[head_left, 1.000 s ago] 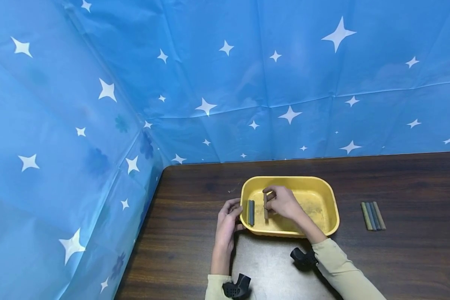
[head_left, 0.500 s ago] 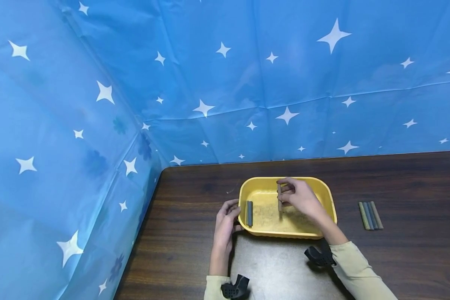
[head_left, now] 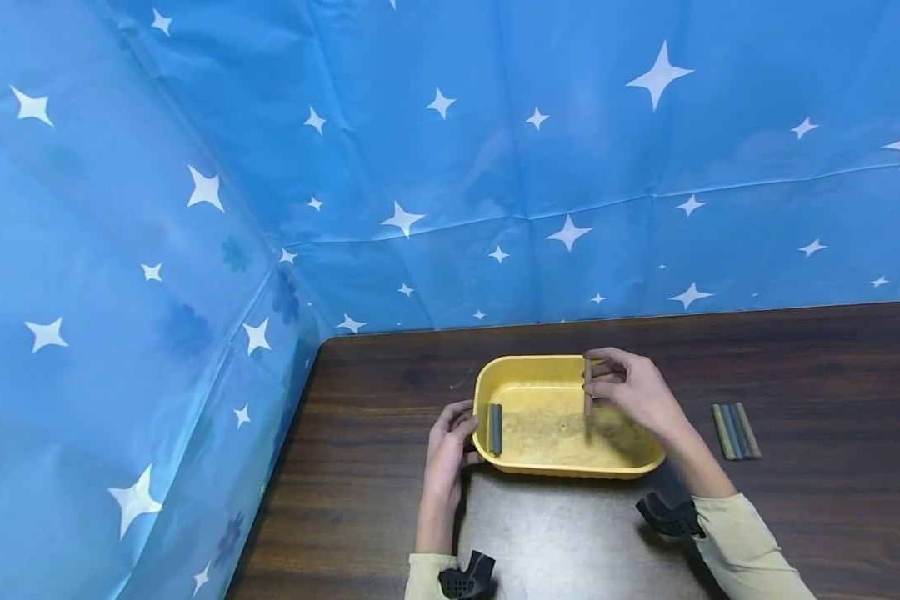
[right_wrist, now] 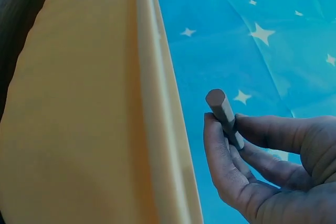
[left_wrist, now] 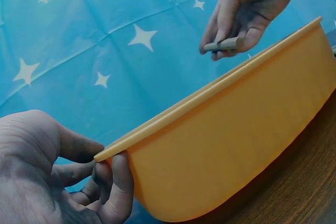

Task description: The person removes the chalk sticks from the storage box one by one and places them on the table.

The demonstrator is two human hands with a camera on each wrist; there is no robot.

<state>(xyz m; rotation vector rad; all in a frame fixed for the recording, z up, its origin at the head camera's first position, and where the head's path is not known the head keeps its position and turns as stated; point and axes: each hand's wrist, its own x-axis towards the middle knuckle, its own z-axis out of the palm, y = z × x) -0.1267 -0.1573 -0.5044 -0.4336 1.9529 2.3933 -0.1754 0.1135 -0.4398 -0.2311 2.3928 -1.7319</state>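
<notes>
My left hand (head_left: pixel 444 458) holds the left end of a yellow plastic tub (head_left: pixel 534 468), thumb at the rim and fingers against the outer wall, as the left wrist view shows. Above the tub's right half, my right hand (head_left: pixel 637 396) pinches a greyish-brown chalk stick (head_left: pixel 588 400) between thumb and fingertips. In the right wrist view the flat end of this chalk stick (right_wrist: pixel 216 98) faces the camera, higher than the rim. Two dark grey-blue chalk sticks (head_left: pixel 497 429) lie side by side at the tub's left end. Dust marks the tub floor.
On the dark wooden table (head_left: pixel 832 400), right of the tub, several chalk sticks (head_left: pixel 737 431) lie in a row, yellowish-green, blue and brownish. A blue curtain with white stars (head_left: pixel 450 167) hangs behind the table and along its left side. Black wrist cameras sit on both forearms.
My right hand has lifted the brownish chalk stick from beside the two dark ones and carried it rightward over the tub. The left hand has stayed at the tub's left end.
</notes>
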